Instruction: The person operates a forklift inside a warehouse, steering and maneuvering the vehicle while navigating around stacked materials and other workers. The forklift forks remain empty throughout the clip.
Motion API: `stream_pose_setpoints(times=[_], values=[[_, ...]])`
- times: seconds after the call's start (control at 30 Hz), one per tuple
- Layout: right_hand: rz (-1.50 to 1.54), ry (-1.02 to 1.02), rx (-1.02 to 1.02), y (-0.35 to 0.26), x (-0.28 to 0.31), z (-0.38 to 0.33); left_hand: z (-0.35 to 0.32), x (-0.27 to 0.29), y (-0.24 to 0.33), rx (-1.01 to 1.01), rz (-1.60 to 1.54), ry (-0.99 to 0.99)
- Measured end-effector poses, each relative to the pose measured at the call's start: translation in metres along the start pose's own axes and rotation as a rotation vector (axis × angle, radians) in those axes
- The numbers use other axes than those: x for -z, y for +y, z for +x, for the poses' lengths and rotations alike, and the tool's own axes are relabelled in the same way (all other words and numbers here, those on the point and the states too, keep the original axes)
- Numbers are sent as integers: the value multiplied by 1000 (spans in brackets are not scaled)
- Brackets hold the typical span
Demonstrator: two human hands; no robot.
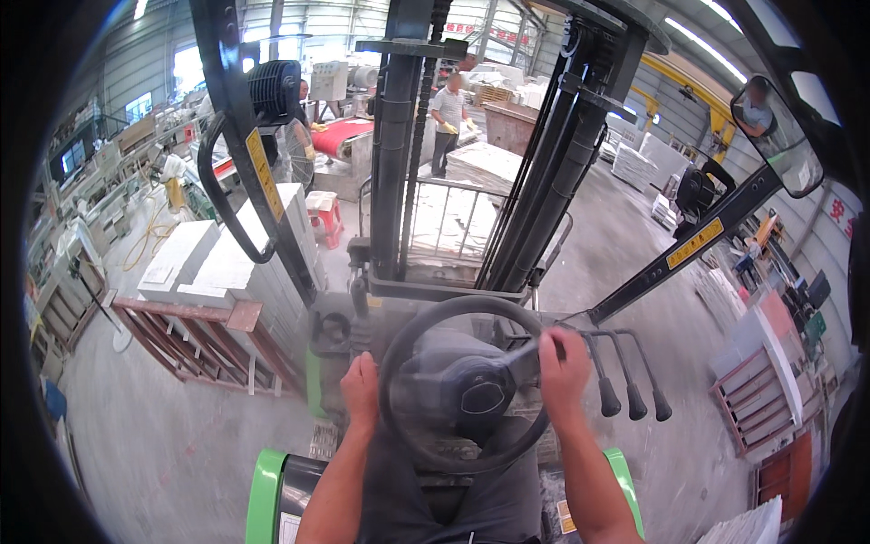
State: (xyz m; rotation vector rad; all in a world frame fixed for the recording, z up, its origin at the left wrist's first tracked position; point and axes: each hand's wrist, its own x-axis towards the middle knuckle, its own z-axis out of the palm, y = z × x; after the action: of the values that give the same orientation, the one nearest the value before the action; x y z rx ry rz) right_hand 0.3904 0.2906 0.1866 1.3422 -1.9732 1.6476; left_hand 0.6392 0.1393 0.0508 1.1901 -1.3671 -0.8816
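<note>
I sit in a forklift cab and look down at its black steering wheel (464,385). My left hand (361,390) grips the wheel's left rim. My right hand (564,367) closes on the wheel's upper right rim, beside three black control levers (632,385). The dark mast (399,145) with its chains and hoses rises straight ahead. A metal load guard (453,218) stands behind the mast.
Stacks of white stone slabs (227,263) rest on a rust-red rack (204,340) to the left. More slabs and racks (757,399) line the right. A person (447,122) stands ahead by a workbench. A side mirror (778,136) hangs upper right. The concrete floor (163,444) is dusty.
</note>
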Motion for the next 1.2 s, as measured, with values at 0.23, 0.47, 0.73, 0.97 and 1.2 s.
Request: stream_pose_setpoints(times=[0.23,0.47,0.73,0.97,1.2], values=[[-61,-261,185,-16,47,-123,3,11,-2,21,-74,-20],[-381,175,47,29,129,-52,9,8,-2,-23,-83,-63],[-687,23,-10,110,182,-28,17,26,-11,-21,-47,-39],[-687,124,44,102,182,-36,24,19,-20,-245,-21,-97],[-643,105,-171,117,177,-25,23,42,-25,-249,-20,-6]])
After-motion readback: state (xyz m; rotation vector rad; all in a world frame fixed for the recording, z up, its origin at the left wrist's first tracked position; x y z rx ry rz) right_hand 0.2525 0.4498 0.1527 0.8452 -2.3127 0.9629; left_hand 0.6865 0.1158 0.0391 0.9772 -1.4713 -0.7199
